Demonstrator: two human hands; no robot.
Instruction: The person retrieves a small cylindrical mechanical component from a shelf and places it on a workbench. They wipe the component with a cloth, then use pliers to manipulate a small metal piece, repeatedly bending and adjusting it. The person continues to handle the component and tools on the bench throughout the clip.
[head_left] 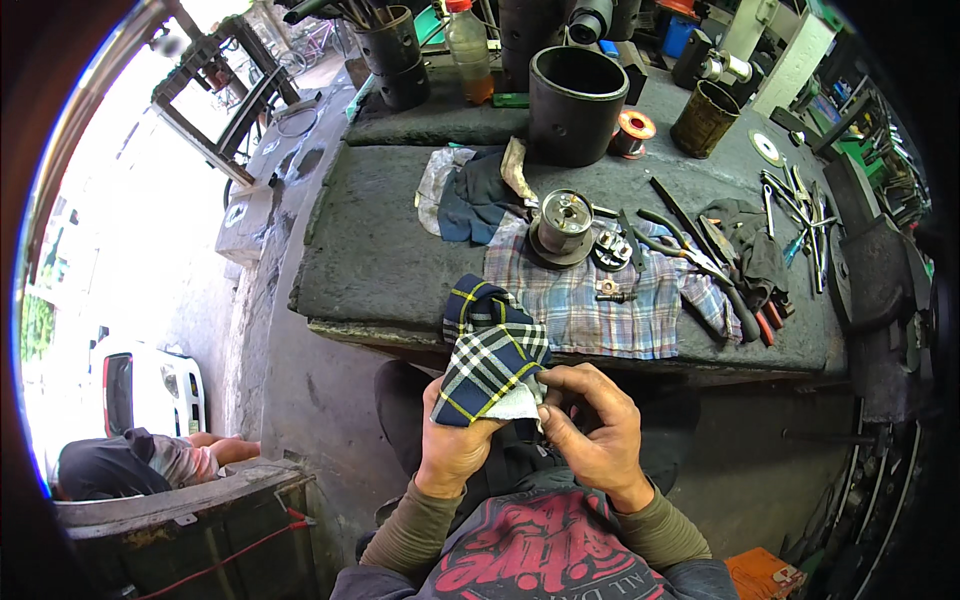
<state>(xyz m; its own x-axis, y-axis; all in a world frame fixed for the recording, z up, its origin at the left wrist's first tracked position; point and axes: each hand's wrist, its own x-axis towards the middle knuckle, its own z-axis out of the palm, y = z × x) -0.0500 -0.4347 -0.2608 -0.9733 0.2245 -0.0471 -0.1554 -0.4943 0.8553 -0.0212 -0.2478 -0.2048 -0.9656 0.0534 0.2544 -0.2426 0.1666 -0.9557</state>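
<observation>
In front of my chest my left hand (pixel 450 455) is closed round a navy plaid cloth (pixel 490 365) with white and yellow stripes. The cloth drapes over the fingers, and whether anything lies inside it is hidden. My right hand (pixel 600 420) pinches the cloth's pale edge between thumb and forefinger. Beyond them, on the bench, a faded plaid rag (pixel 590 315) is spread out. At the rag's far edge stands a round metal housing (pixel 563 225), with a small part with metal contacts (pixel 611 250) beside it. A small bolt-like piece (pixel 612 292) lies on the rag.
Pliers (pixel 700 265), a dark rag (pixel 745 235) and several wrenches (pixel 795 215) lie on the bench's right. A black pot (pixel 577 105), a solder spool (pixel 633 132), a rusty can (pixel 706 120) and a bottle (pixel 468 55) stand behind. Another person (pixel 150 465) is at lower left.
</observation>
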